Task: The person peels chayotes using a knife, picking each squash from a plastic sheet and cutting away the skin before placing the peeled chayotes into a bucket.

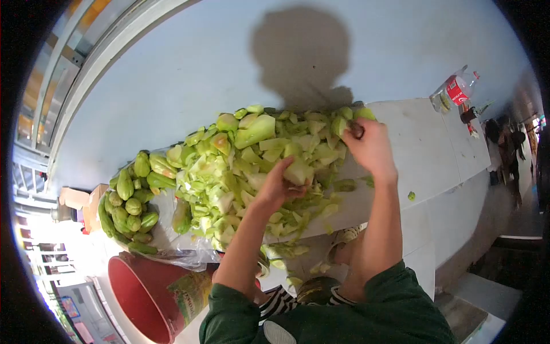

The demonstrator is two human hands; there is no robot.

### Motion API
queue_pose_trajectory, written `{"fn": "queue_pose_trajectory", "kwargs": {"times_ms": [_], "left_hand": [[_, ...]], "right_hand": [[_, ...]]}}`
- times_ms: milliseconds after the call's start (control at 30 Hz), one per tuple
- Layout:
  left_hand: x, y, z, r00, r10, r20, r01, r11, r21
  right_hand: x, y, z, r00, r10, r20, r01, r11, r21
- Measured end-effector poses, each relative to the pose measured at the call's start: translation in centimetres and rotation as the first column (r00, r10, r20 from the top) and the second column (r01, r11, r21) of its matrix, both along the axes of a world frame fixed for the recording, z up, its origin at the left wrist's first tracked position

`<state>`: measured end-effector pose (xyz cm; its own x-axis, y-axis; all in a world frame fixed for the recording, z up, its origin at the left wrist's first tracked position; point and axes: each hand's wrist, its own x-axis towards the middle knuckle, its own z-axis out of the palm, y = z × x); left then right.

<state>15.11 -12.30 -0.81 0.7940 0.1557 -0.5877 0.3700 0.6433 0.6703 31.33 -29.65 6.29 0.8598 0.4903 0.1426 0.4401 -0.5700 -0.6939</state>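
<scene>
My left hand (pixel 281 184) is closed around a peeled pale green fruit (pixel 298 172), which looks like an unripe papaya, over the middle of a large heap of cut green fruit pieces (pixel 215 178). At the heap's right end, my right hand (pixel 372 146) is closed with its fingertips together. A small dark thing (pixel 356 131) shows at those fingers, too unclear to name. Just left of the fingertips lies a green piece (pixel 339 125); whether they touch it I cannot tell. Thin peelings (pixel 298 221) are spread along the table's front edge below my left hand.
Whole green fruits (pixel 129 200) are piled at the left. A red bucket (pixel 137 298) stands below them, beside clear plastic sheeting (pixel 192 252). The pale table (pixel 407 137) runs along a wall (pixel 189 69). A red-labelled bottle (pixel 458 90) stands at its far right end.
</scene>
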Motion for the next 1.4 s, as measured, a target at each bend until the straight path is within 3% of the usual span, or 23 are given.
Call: {"fn": "queue_pose_trajectory", "kwargs": {"times_ms": [167,300,367,400,433,500,600,667,767,800,867,900,967,1033,1100,1133,1167,1200,1267,1400], "left_hand": [[8.0,-2.0,-0.9,0.991,-0.133,-0.025,0.134,0.986,0.095],[13.8,-1.5,-2.3,0.959,-0.275,-0.069,0.283,0.941,0.184],[16.3,-1.6,-4.3,0.983,-0.145,-0.115,0.179,0.899,0.4],[17.5,-1.5,-6.0,0.983,-0.142,-0.115,0.176,0.9,0.398],[18.4,-1.4,-7.2,0.992,-0.104,-0.076,0.129,0.754,0.644],[19.2,-1.2,-8.4,0.997,-0.076,-0.027,0.065,0.545,0.836],[18.2,-0.8,-8.5,0.997,-0.08,0.004,0.044,0.59,0.806],[16.5,-0.4,-7.5,0.992,-0.101,0.079,-0.033,0.391,0.92],[11.6,1.5,-3.5,0.977,-0.178,0.119,-0.033,0.426,0.904],[9.8,2.5,-2.7,0.983,-0.151,0.107,-0.035,0.415,0.909],[6.3,4.9,-1.2,0.948,-0.094,0.305,-0.256,0.347,0.902],[4.3,6.1,0.3,0.955,-0.011,0.296,-0.273,0.351,0.896],[0.6,10.9,-0.7,0.895,0.107,0.434,-0.446,0.274,0.852],[-4.5,14.9,2.0,0.909,0.282,0.306,-0.351,0.125,0.928],[-9.7,20.7,0.1,0.835,0.408,0.37,-0.362,-0.101,0.927],[-12.3,23.2,-0.8,0.803,0.484,0.348,-0.349,-0.092,0.933],[-14.6,24.7,-0.7,0.76,0.63,0.158,-0.169,-0.042,0.985],[-16.4,26.2,-1.2,0.715,0.691,0.105,-0.138,-0.008,0.99],[-19.2,29.4,-3.5,0.686,0.725,-0.061,0.117,-0.027,0.993],[-19.5,33.4,-6.2,0.673,0.739,-0.03,0.142,-0.089,0.986]], "right_hand": [[1.3,-3.2,1.5,0.975,-0.223,-0.008,0.222,0.972,-0.073],[1.6,-4.2,1.6,0.975,-0.22,-0.016,0.22,0.975,-0.023],[1.7,-4.3,1.5,0.974,-0.226,0.027,0.227,0.972,-0.057],[1.7,-4.4,1.4,0.974,-0.223,0.027,0.224,0.973,-0.06],[1.7,-4.5,1.4,0.975,-0.219,0.024,0.22,0.974,-0.046],[2.0,-4.5,1.4,0.977,-0.213,0.022,0.214,0.976,-0.033],[2.0,-4.4,1.0,0.978,-0.208,0.012,0.208,0.975,-0.079],[1.8,-4.1,0.9,0.984,-0.177,0.025,0.178,0.984,-0.004],[2.0,-3.7,0.0,0.987,-0.159,0.027,0.16,0.986,-0.045],[1.8,-3.3,0.1,0.991,-0.131,0.014,0.131,0.991,-0.035],[1.3,-2.7,0.8,0.99,-0.139,0.015,0.139,0.989,-0.039],[1.2,-2.5,0.7,0.994,-0.11,0.008,0.11,0.993,-0.033],[1.2,-2.0,0.4,0.994,-0.099,0.04,0.101,0.993,-0.065],[0.9,-1.6,0.1,0.997,-0.07,0.04,0.072,0.996,-0.059],[-0.1,-0.7,0.6,0.997,-0.07,-0.007,0.07,0.995,-0.072],[-0.1,-0.5,0.3,0.999,-0.054,0.002,0.054,0.996,-0.067],[0.4,-0.6,-0.6,0.998,-0.061,0.027,0.064,0.991,-0.117],[0.4,-0.2,-1.1,0.996,-0.068,0.051,0.076,0.983,-0.168],[-0.9,1.6,-0.1,0.998,-0.049,0.031,0.054,0.979,-0.194],[-2.2,3.7,-1.2,1.0,0.017,0.015,-0.014,0.986,-0.167]]}}
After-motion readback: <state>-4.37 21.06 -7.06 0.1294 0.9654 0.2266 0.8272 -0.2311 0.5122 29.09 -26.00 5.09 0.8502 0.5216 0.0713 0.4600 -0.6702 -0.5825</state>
